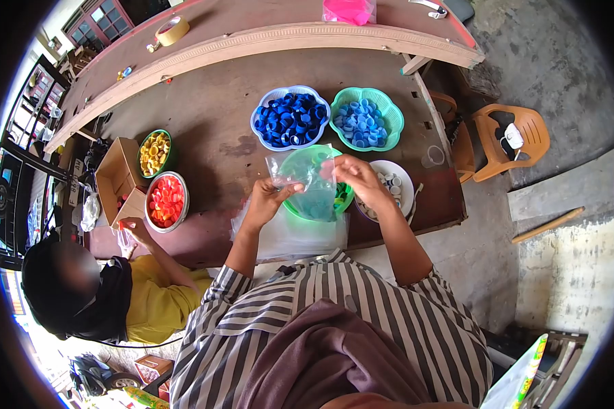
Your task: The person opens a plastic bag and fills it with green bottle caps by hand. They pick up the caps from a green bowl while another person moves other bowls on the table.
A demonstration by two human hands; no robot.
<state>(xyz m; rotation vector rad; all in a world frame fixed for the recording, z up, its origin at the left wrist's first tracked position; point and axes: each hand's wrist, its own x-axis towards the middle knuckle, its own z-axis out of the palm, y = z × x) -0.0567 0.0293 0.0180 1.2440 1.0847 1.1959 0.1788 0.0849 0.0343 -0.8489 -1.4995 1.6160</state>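
Observation:
Between my hands a clear plastic bag (312, 178) is held up, with nothing visible inside it. My left hand (274, 196) pinches the bag's left side between thumb and fingers. At its upper right edge, the fingers of my right hand (359, 178) are closed on the plastic, slightly blurred. Behind and below the bag is a green bowl (295, 212) with green caps (341, 196), partly covered by the bag. A stack of clear plastic bags (273, 235) lies on the table just in front of my body.
Baskets of dark blue caps (290, 119) and light blue caps (361, 123) stand beyond my hands. Right is a white bowl (406, 178) with pale caps. Leftward are red caps (166, 200), yellow caps (155, 153) and a cardboard box (121, 177). A co-worker (157, 300) sits at left.

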